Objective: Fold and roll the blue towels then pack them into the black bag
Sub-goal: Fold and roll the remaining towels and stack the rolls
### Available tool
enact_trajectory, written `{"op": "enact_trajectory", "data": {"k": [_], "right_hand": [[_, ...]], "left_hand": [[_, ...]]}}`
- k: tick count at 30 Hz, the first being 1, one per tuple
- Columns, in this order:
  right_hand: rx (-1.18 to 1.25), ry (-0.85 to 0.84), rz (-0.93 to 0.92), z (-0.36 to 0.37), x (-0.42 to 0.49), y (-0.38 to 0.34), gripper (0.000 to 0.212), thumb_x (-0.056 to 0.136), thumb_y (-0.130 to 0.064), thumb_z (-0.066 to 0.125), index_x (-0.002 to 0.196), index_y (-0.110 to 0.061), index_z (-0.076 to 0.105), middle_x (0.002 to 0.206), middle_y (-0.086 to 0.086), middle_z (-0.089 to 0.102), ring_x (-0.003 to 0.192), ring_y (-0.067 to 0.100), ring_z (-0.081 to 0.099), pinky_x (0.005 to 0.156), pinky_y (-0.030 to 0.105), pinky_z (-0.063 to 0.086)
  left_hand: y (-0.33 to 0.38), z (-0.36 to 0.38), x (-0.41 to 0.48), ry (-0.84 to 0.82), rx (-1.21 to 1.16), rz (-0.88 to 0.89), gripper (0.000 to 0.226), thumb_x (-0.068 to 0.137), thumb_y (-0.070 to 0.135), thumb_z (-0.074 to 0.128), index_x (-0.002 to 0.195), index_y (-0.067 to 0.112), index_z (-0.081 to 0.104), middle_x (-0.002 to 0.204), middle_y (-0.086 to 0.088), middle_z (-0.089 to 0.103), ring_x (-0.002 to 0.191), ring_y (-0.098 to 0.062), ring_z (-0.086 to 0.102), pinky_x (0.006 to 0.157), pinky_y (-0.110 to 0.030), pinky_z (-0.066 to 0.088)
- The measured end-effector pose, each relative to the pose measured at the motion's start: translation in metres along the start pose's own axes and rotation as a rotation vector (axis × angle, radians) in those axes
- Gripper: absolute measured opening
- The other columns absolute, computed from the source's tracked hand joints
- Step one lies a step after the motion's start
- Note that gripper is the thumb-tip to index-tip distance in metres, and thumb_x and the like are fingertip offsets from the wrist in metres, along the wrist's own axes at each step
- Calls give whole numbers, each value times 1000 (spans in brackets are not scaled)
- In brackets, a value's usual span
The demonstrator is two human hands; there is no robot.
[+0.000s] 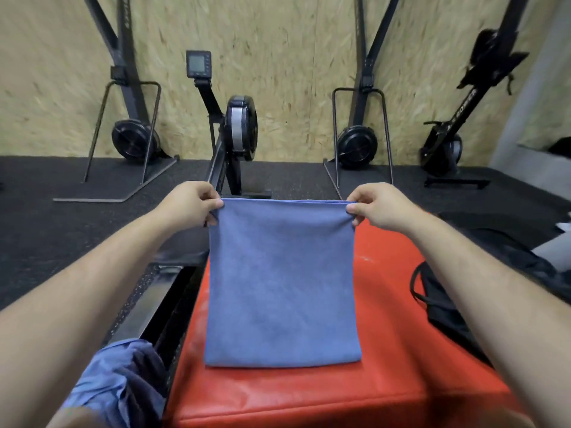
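A blue towel [282,282], folded double, hangs in front of me over a red padded box [395,350]. Its lower fold touches the box top. My left hand [188,203] pinches the upper left corner and my right hand [378,205] pinches the upper right corner, stretching the top edge flat between them. The black bag [448,307] lies on the right side of the red box, partly hidden behind my right forearm. More blue towels [114,384] sit in a crumpled heap at the lower left, beside the box.
A rowing machine [238,131] stands straight ahead, its rail running toward the box's left side. Other exercise machines [358,146] lean against a chipboard wall. Black rubber flooring [61,217] surrounds the box.
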State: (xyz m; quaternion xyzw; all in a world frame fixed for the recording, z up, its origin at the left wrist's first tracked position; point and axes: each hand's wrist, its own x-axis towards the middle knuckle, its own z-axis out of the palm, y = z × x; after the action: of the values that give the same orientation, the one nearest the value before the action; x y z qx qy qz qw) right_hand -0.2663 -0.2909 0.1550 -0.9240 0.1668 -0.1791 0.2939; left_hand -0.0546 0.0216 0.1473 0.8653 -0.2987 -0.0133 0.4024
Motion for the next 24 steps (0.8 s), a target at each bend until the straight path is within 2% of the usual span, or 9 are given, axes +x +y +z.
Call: {"op": "enact_trajectory", "data": {"k": [2, 4, 6, 7, 11, 14, 17, 21, 24], "right_hand": [[59, 46, 26, -9, 10, -12, 7, 92, -14, 64, 85, -15, 66, 69, 5, 74, 67, 13, 72, 66, 32, 51], [152, 118, 35, -18, 16, -23, 7, 93, -11, 62, 86, -11, 65, 79, 11, 74, 70, 18, 74, 65, 30, 57], [156, 195, 15, -26, 14, -32, 9, 94, -10, 60, 87, -10, 65, 85, 10, 74, 70, 15, 73, 55, 23, 53], [118, 226, -5, -28, 12, -35, 9, 93, -11, 60, 86, -13, 65, 84, 5, 74, 70, 10, 73, 55, 24, 52], [66, 256, -54, -30, -2, -33, 10, 91, -15, 62, 85, -20, 66, 80, -4, 74, 75, 8, 71, 70, 29, 53], [64, 218, -61, -14, -24, -18, 9, 90, -17, 64, 84, -23, 66, 77, -7, 71, 73, 9, 67, 71, 25, 51], [8, 152, -79, 14, -55, 9, 11, 91, -15, 65, 86, -25, 65, 82, -12, 67, 76, 9, 60, 68, 15, 42], [-8, 16, -76, 58, -102, 47, 11, 90, -10, 67, 88, -21, 66, 86, -7, 67, 86, 14, 60, 80, 22, 41], [-9, -116, -53, 80, -132, 65, 16, 90, -11, 68, 85, -25, 63, 87, -8, 67, 87, 11, 59, 83, 25, 41]], "left_hand": [[16, -11, 9, 75, -19, 22, 13, 96, 16, 63, 84, 8, 64, 73, -8, 74, 71, -21, 75, 70, -42, 58], [30, -21, 12, 143, -24, 59, 13, 95, 16, 62, 83, 12, 65, 71, -2, 74, 71, -16, 74, 78, -44, 58], [39, -29, 13, 182, -38, 87, 12, 95, 14, 61, 83, 13, 66, 70, 1, 74, 74, -20, 73, 79, -44, 58], [41, -32, 13, 195, -37, 96, 12, 95, 14, 61, 84, 14, 67, 71, 1, 74, 74, -21, 72, 79, -43, 57], [41, -31, -1, 188, -41, 135, 12, 96, 12, 60, 87, 14, 67, 76, -2, 72, 62, -8, 64, 68, -32, 54], [21, -19, -23, 153, 42, 140, 8, 94, 16, 64, 88, 17, 69, 76, 2, 69, 61, -8, 55, 60, -24, 44], [-11, 2, -47, 69, 72, 122, 8, 92, 15, 68, 85, 19, 70, 79, -1, 71, 68, -12, 56, 66, -23, 44], [-51, 36, -88, -105, 67, 50, 12, 92, 12, 68, 81, 17, 68, 74, 1, 68, 62, -3, 53, 63, -27, 44], [-77, 55, -115, -221, 131, 37, 15, 91, 14, 71, 78, 22, 67, 79, 2, 71, 72, -8, 60, 75, -31, 48]]}}
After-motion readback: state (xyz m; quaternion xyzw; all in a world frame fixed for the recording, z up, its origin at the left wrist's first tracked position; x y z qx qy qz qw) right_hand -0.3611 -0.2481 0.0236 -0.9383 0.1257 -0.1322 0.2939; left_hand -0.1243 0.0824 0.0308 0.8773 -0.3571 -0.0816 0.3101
